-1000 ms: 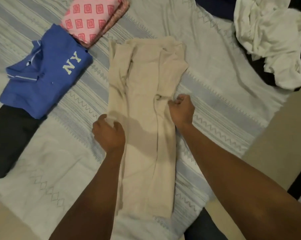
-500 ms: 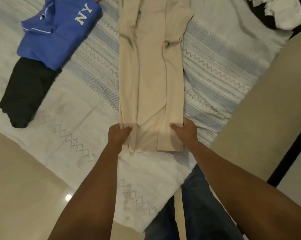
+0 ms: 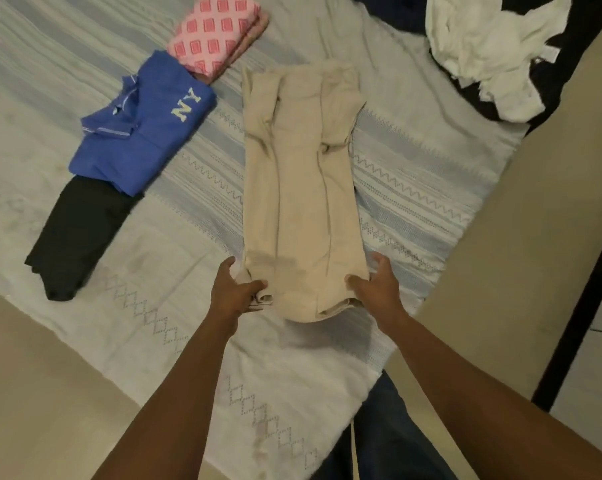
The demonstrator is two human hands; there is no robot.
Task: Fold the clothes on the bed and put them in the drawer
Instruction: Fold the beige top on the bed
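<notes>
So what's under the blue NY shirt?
The blue NY shirt overlaps the far end of a folded black garment on the striped bedsheet. Anything else beneath the shirt is covered.

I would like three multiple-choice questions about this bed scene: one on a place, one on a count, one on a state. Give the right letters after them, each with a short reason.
1. Where does the pink patterned cloth lie, seen from the blue NY shirt?
A. nearer to the person
B. under it
C. beyond it, farther from the person

2. How many garments lie to the left of the beige garment?
A. one
B. three
C. five

3. What do the left hand and the right hand do with the beige garment?
A. both grip its near end
B. only the left hand grips it
C. neither touches it

Answers:
1 C: the pink patterned cloth sits past the shirt's far edge.
2 B: the pink patterned cloth, the blue NY shirt and the black garment lie there.
3 A: each hand holds one near corner.
</notes>
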